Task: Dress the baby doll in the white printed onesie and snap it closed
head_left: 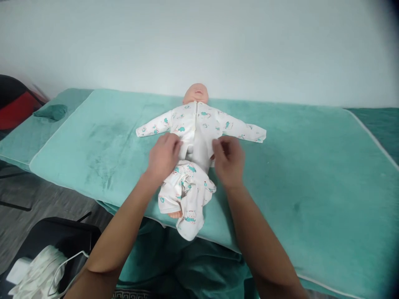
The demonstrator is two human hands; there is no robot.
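Note:
A baby doll (196,90) lies on its back, head toward the wall. It wears a white baby shirt (202,118) with a green print, the sleeves spread out to both sides. The shirt's front parts below the chest, baring a white torso (201,153). Matching printed pants (190,187) are bunched over the legs, with one foot showing at a cuff. My left hand (165,153) has its fingers closed on the shirt's lower left edge. On the other side, my right hand (229,160) is curled, thumb and fingers pinching the lower right edge.
The doll rests on a green padded massage bed (299,187) with a face hole (51,112) at its left end. A white wall (199,41) runs behind. At lower left, a black chair (59,232) carries pale cloth (43,270). A red and black chair (17,104) stands farther left.

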